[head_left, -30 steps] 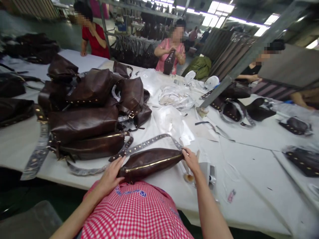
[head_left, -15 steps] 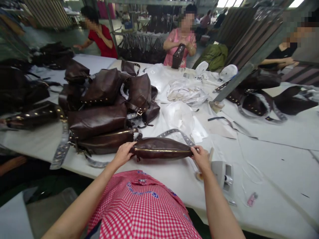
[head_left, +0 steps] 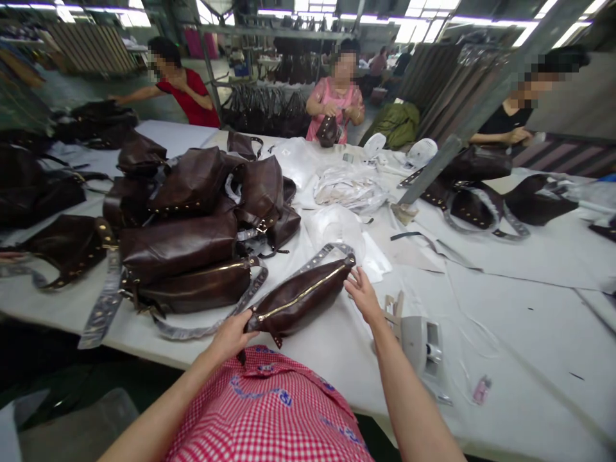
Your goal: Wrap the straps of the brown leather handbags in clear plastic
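A dark brown leather handbag (head_left: 303, 298) with a gold zipper along its top lies tilted on the table before me, its far right end turned up and away. My left hand (head_left: 233, 335) grips the near left end of the bag. My right hand (head_left: 362, 294) is beside the far end, fingers apart; whether a fingertip touches the leather is hard to tell. A plastic-wrapped strap (head_left: 332, 250) loops behind the bag. Just left lies another brown zippered handbag (head_left: 197, 289).
Several brown bags (head_left: 192, 179) are piled at the left. An iron-like white device (head_left: 422, 350) and a small pink item (head_left: 482, 389) lie at the right. Clear plastic sheets (head_left: 349, 189) and a metal post (head_left: 433, 167) stand farther back. Co-workers handle bags across the table.
The handbag has swung from level to slanting, its right end going up and its left end nearer me. My right hand has loosened from its end and its fingers have spread.
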Available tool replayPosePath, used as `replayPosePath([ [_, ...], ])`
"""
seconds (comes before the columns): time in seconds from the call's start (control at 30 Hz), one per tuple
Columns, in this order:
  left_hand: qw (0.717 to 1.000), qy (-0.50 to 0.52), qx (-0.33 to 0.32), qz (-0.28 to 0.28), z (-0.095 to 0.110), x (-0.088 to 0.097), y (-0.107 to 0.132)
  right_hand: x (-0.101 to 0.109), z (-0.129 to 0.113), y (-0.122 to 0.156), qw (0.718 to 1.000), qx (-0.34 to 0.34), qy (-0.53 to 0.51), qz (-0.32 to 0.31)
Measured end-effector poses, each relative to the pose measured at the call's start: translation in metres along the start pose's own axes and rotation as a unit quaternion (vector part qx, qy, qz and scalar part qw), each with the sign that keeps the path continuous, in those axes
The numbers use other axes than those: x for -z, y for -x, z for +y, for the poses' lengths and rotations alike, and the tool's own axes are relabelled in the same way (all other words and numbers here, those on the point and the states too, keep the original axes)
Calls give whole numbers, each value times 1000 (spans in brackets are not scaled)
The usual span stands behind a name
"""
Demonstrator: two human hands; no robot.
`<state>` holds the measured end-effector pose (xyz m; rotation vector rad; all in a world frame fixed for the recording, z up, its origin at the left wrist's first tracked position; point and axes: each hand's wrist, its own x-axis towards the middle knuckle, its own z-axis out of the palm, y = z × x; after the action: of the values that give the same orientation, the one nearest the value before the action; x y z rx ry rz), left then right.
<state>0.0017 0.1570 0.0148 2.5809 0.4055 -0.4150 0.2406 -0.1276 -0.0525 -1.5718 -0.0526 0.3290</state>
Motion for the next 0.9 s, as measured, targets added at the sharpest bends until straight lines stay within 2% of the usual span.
replayPosePath([
  [0.17, 995, 100, 2, -12, -4, -1, -1, 0, -9, -13, 999, 2, 9, -31],
  [0.3, 983, 184, 1, -10, -10, -2, 2, -6, -18, -12, 999, 3, 42, 0],
  [0.4, 979, 202, 13, -12, -14, -2, 5, -9, -21, -7, 997, 3, 76, 11],
  [0.5, 968, 240, 47, -53, -16, 4, 7, -5, -21, -4, 996, 19, 71, 46],
  [0.6, 948, 298, 43, -104, -18, 19, 6, 6, -20, -4, 990, 32, 101, 94],
  [0.7, 935, 321, 24, -150, -19, 35, 0, 18, -14, -4, 969, -8, 212, 125],
  [0.77, 936, 303, 29, -176, -21, 42, -6, 22, -7, -2, 949, -45, 284, 134],
  [0.83, 953, 257, 31, -160, -21, 43, -12, 22, -1, 2, 937, -63, 318, 133],
  [0.9, 978, 188, 17, -88, -21, 40, -16, 18, 2, 4, 935, -52, 325, 135],
])
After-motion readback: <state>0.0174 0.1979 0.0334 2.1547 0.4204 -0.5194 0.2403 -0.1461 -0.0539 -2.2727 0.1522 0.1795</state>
